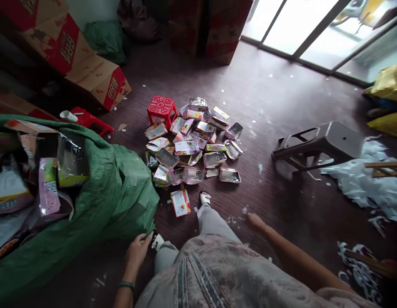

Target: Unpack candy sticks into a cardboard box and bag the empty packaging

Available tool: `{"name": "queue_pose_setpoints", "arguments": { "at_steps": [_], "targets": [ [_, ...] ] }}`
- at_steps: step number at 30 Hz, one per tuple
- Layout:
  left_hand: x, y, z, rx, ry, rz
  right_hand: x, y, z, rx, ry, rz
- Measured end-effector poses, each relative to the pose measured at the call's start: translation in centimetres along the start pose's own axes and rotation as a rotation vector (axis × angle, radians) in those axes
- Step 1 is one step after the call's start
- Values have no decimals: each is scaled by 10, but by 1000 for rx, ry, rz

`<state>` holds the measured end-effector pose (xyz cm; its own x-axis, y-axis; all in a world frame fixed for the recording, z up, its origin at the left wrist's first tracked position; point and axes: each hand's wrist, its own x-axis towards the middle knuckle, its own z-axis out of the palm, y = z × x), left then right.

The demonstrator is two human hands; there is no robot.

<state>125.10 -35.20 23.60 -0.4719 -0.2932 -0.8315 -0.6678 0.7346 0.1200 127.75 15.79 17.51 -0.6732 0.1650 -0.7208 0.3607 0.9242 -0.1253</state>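
My left hand (139, 249) is low in front of me, beside the lower corner of a big green woven sack (128, 192). Its fingers are partly stretched and apart; whether the fingertips touch the sack is unclear. Flattened and opened printed cartons (47, 186) fill the sack's mouth. Over bare floor on the other side is my right hand (255, 223), fingers curled in and slightly blurred, with nothing visible in it. Ahead of my feet lies a heap of small printed boxes (186, 147), many with clear windows. One flat white-and-red box (180, 203) lies nearest my feet.
A red stool (161, 110) stands against the heap. A grey stool (339, 143) lies on its side to the right, near white plastic bags (365, 175). Large cartons (96, 81) are stacked at left. Glass doors (294, 38) are at the back right.
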Motion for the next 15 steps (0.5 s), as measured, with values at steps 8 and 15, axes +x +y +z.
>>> {"name": "queue_pose_setpoints", "arguments": {
  "at_steps": [8, 15],
  "targets": [
    [24, 73, 29, -12, -7, -47, 156, -1, -119, -190, -46, -79],
    [107, 100, 27, 39, 17, 6, 195, -88, -88, -210, -42, -267]
  ]
}}
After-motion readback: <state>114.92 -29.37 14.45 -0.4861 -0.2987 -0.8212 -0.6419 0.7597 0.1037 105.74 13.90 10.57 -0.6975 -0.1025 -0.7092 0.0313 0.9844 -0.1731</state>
